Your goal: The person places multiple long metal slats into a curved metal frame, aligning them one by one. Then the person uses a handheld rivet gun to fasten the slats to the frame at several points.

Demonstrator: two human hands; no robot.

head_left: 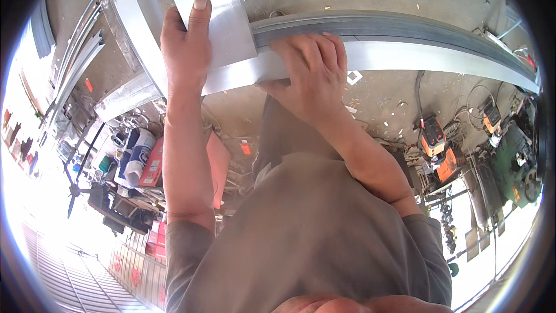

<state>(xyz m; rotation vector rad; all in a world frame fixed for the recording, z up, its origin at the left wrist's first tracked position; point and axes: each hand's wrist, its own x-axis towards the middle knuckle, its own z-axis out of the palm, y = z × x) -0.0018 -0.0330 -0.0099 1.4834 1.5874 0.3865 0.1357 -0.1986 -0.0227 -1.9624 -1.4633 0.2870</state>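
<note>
My left hand (186, 52) is closed on the left edge of a wide, shiny flat metal piece (223, 17), its thumb lying on the top face. This piece stretches away from me, and its squared near end rests over a long silver metal bar (417, 55) running crosswise in front of my body. Just right of that end, my right hand (313, 72) grips the bar, fingers bent over the top and thumb on the near side. The undersides of both metal pieces are hidden.
Darker grey metal lengths (405, 26) lie along the bar's far side. Another broad silver profile (130, 6) runs away at the left. Orange-and-black machines (432, 137) with cables stand on the floor at right. A red box (152, 165) and white rolls sit at lower left.
</note>
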